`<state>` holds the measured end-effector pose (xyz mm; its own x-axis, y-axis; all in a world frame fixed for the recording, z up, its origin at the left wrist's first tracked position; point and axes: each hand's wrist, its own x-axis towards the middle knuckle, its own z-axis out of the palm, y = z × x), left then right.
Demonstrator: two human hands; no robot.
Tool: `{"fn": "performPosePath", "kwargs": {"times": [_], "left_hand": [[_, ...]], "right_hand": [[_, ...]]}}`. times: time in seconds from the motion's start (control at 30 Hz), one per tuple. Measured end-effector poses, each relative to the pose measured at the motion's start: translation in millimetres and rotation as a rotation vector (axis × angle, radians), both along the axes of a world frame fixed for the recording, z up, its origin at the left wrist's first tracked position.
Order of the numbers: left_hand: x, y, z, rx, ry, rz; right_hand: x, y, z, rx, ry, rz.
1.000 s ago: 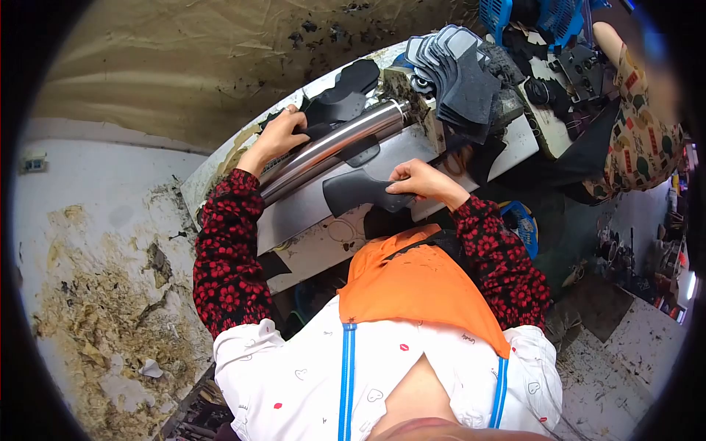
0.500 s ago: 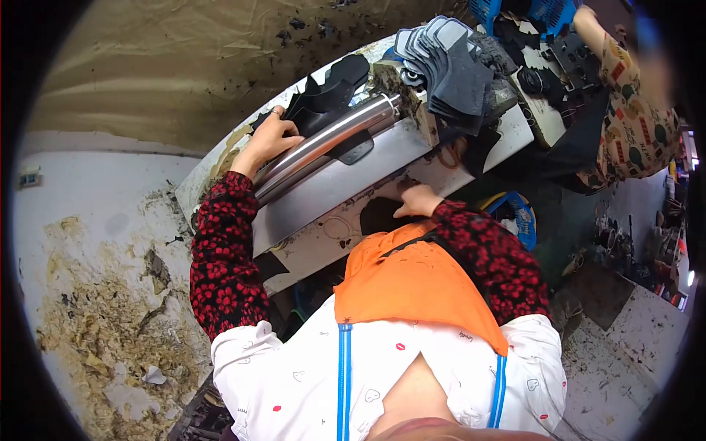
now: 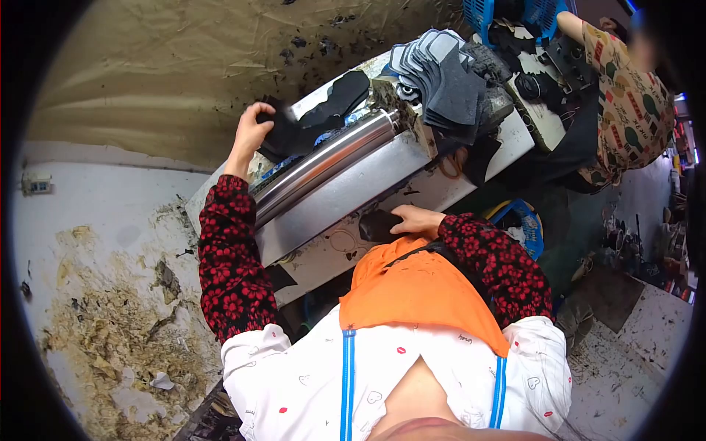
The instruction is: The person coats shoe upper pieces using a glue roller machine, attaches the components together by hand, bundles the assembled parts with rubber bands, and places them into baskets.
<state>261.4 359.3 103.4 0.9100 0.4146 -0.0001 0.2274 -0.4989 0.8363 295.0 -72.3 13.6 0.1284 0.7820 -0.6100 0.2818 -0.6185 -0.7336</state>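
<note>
Beyond the shiny metal roller (image 3: 323,163), my left hand (image 3: 254,128) pinches the end of a dark flat piece (image 3: 283,138), which is partly blurred. More black pieces (image 3: 346,92) lie behind the roller, to the right of that hand. Near the bench's front edge, close to the orange apron (image 3: 419,290), my right hand (image 3: 415,222) has its fingers on a small dark piece (image 3: 377,226). The smooth metal plate (image 3: 353,178) in front of the roller lies between my two hands.
A fanned stack of grey pieces (image 3: 448,81) stands at the roller's right end. Farther right, a person in a patterned top (image 3: 632,103) reaches toward a blue basket (image 3: 478,18). A blue-rimmed container (image 3: 533,231) is below the bench, right of my right arm.
My right hand has released the black piece it held over the plate and moved down to the front edge. My left hand has lifted a dark piece behind the roller.
</note>
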Motion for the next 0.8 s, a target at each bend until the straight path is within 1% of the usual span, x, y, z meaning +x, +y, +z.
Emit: {"fn": "performPosePath", "kwargs": {"times": [0.03,0.07,0.13,0.17,0.3,0.37,0.4,0.47,0.53,0.57,0.63,0.67,0.7,0.73,0.8], "left_hand": [[10,2,3,0.137,-0.060,-0.026],[19,-2,11,0.138,-0.064,-0.024],[41,-18,24,0.452,-0.249,-0.014],[49,-30,35,0.451,-0.257,-0.018],[84,-107,95,0.701,-0.486,0.154],[101,-151,121,0.896,-0.719,0.061],[108,-178,130,0.966,-0.778,0.031],[119,-233,125,1.185,-0.675,0.001],[126,-281,108,1.164,-0.671,-0.165],[126,-294,97,1.041,-0.685,-0.293],[125,-304,79,0.802,-0.737,-0.336],[121,-297,80,0.809,-0.714,-0.320],[114,-286,84,0.687,-0.755,-0.313],[106,-274,91,0.566,-0.794,-0.303],[94,-247,101,0.328,-0.889,-0.286]], "right_hand": [[3,0,8,0.072,0.067,-0.058],[7,1,15,0.145,0.133,-0.117],[13,1,26,0.293,0.263,-0.237],[15,0,30,0.294,0.256,-0.243],[19,-14,50,0.348,-0.258,-0.180],[19,-19,60,0.342,-0.275,-0.192],[19,-20,64,0.345,-0.276,-0.186],[20,-21,71,0.354,-0.267,-0.162],[19,-26,78,0.414,-0.256,-0.192],[23,-27,96,0.408,-0.253,-0.180],[37,-32,136,0.122,-0.153,-0.167],[46,-40,146,0.207,-0.141,-0.204],[55,-50,151,0.294,-0.121,-0.244],[61,-58,157,0.298,-0.098,-0.225],[74,-64,166,0.320,0.081,-0.404]]}}
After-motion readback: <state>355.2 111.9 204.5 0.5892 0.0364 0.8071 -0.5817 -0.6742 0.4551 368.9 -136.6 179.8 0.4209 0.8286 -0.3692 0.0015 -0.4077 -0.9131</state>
